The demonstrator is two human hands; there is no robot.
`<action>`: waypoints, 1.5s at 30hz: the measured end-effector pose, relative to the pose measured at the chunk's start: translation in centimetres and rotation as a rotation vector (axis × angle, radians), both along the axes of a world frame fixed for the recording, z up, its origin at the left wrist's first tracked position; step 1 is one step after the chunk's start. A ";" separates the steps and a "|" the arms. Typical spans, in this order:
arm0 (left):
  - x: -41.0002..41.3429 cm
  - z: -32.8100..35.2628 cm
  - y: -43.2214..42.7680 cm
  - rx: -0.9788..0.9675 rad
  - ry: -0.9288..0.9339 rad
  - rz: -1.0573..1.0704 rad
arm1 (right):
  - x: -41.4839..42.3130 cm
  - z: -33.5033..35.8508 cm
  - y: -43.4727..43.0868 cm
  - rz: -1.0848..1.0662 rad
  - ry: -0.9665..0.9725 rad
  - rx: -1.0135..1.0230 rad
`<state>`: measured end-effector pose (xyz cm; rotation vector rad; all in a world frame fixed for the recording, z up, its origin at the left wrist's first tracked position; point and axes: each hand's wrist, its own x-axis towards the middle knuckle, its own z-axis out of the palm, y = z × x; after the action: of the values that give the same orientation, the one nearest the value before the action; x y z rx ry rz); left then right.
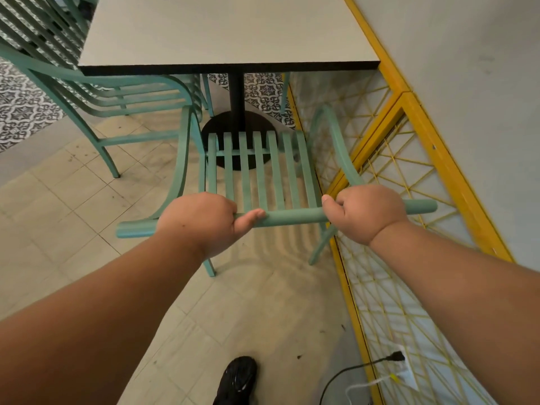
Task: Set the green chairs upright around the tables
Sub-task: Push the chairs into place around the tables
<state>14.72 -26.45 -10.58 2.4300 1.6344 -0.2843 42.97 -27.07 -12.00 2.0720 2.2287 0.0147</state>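
Two hands, left hand (201, 222) and right hand (366, 213), both wrapped tight round top rail of one green chair (257, 171), upright facing table (228, 33). Second chair (102, 95) tucked at left. Yellow lattice panel (409, 176) close on right; open floor (73, 194) left.

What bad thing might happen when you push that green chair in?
The green chair sits close beside the yellow lattice panel, so its right side might scrape it. The table edge hangs low ahead; the armrests may bump it. A black cord near the shoe could trip you.
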 end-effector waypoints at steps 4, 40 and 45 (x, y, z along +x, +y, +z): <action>0.2 0.0 1.3 0.009 -0.009 -0.004 | 0.3 0.0 1.5 0.010 -0.017 0.022; 2.2 -0.4 10.2 -0.076 -0.046 -0.068 | 2.9 -0.9 10.7 0.068 -0.032 0.053; 2.3 -0.1 11.0 -0.148 -0.052 -0.084 | 2.9 -0.6 11.3 0.060 0.012 0.057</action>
<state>17.01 -15.42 -10.73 2.3777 1.4389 -0.3387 45.87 -15.81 -12.57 2.0372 2.3237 0.0705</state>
